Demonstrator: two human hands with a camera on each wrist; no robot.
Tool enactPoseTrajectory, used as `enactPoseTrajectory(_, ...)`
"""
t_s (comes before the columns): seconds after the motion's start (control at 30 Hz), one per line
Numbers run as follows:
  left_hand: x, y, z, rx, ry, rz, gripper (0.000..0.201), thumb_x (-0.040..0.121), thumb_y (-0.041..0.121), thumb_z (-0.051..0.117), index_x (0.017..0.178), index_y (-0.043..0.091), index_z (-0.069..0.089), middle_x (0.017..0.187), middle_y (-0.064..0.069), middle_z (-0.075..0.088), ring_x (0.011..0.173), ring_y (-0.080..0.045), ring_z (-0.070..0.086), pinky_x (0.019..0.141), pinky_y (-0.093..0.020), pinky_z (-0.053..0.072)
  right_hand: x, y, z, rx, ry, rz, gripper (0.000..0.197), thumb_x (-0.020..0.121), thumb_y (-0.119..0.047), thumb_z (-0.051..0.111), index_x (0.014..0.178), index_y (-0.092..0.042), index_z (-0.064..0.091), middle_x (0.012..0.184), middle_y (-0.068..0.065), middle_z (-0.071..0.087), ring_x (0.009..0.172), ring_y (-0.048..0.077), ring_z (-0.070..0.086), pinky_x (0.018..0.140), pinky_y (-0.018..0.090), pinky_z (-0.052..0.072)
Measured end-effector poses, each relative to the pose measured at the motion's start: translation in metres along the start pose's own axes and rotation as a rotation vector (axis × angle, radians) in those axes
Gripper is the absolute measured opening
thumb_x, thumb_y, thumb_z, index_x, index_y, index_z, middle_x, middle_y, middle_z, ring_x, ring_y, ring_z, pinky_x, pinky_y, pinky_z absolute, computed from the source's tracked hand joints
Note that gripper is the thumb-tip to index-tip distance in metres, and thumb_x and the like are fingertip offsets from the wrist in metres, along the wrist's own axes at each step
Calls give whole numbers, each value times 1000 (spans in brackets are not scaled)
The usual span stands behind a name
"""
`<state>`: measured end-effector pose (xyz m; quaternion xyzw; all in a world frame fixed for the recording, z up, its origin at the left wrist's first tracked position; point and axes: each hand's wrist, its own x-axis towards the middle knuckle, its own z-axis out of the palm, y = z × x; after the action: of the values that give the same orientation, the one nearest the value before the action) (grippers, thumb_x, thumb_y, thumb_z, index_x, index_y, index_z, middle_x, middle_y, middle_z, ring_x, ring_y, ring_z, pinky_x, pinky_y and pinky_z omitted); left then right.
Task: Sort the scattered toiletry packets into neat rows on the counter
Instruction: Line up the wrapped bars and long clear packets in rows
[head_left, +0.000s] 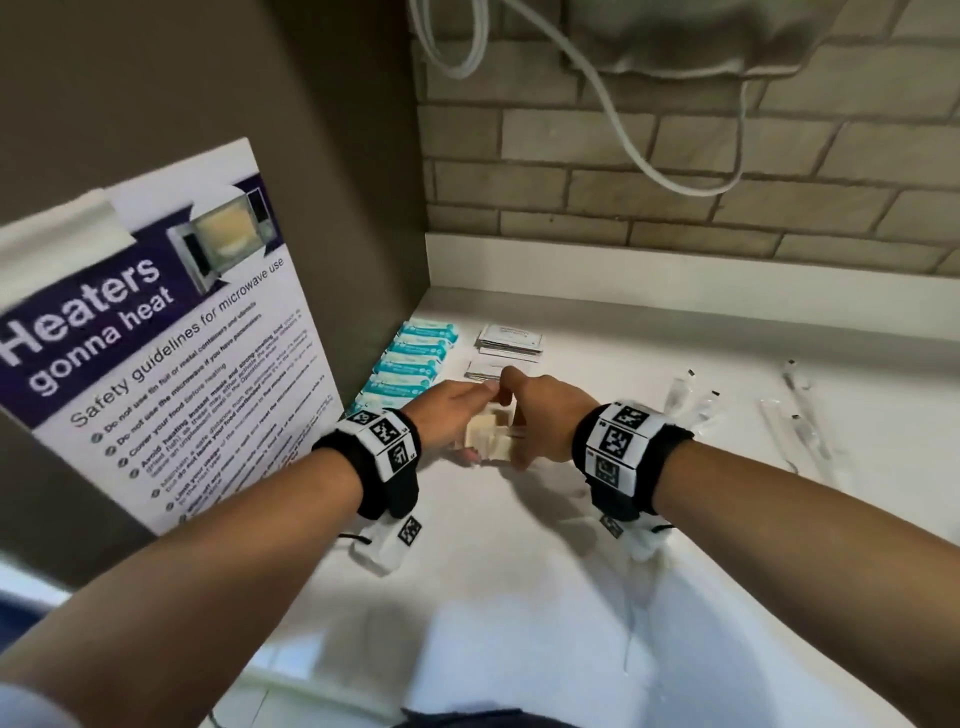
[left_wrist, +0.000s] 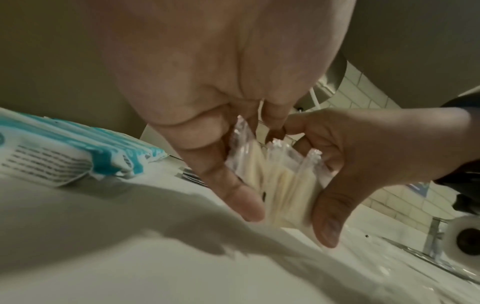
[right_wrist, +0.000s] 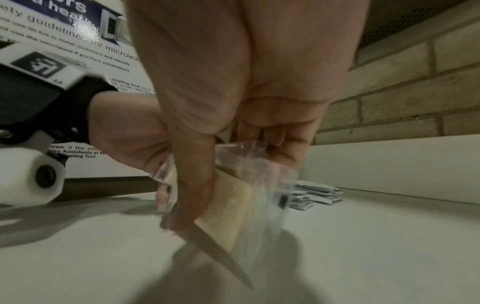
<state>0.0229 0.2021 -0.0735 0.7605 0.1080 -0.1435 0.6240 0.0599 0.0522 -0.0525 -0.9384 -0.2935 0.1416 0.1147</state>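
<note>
A stack of clear cream-coloured packets (head_left: 491, 439) stands on edge on the white counter (head_left: 519, 571), squeezed between both hands. My left hand (head_left: 457, 415) grips its left side, and in the left wrist view the packets (left_wrist: 280, 185) sit between thumb and fingers. My right hand (head_left: 540, 415) grips the right side; the same packets (right_wrist: 233, 205) show in the right wrist view. Teal-and-white packets (head_left: 415, 364) lie in a row by the side panel. White sachets (head_left: 509, 340) are stacked behind the hands.
A laminated microwave safety poster (head_left: 156, 353) leans against the left panel. Long clear-wrapped items (head_left: 800, 415) lie scattered at the right of the counter. A brick wall (head_left: 675, 182) with a hanging white cable (head_left: 623, 135) closes the back. A paper roll (left_wrist: 465, 236) stands far right.
</note>
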Motion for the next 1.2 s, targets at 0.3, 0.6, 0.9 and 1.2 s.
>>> enactPoseTrajectory(0.3, -6, -7, 0, 269, -237, 141, 51, 80, -8, 68, 121, 20, 55, 100, 0, 64, 74, 1, 64, 63, -12, 51, -1, 1, 11, 85, 132, 12, 78, 50, -24, 90, 111, -15, 42, 112, 7, 54, 89, 25, 55, 73, 34, 49)
enactPoseTrajectory(0.6, -7, -10, -1, 635, -149, 251, 45, 80, 13, 69, 115, 28, 45, 110, 2, 62, 96, -18, 63, 83, -36, 56, -18, 12, 12, -104, -85, 148, 63, 70, -44, 75, 122, -16, 52, 114, 6, 61, 101, 28, 61, 84, 34, 50)
enactPoseTrajectory(0.9, -3, -11, -5, 1065, -127, 145, 60, 79, 32, 65, 130, 25, 35, 122, 1, 39, 95, -22, 59, 84, -36, 49, -13, 10, 21, -58, -82, 75, 40, 78, -24, 64, 114, -8, 54, 110, 12, 61, 101, 30, 60, 85, 36, 50)
enactPoseTrajectory(1.2, -1, -3, 7, 1042, -141, 196, 55, 82, 13, 64, 130, 19, 37, 119, 0, 51, 91, -19, 51, 75, -26, 38, -8, 6, 20, -38, -74, 86, 35, 76, -27, 63, 107, -13, 54, 98, 6, 55, 81, 23, 52, 72, 31, 44)
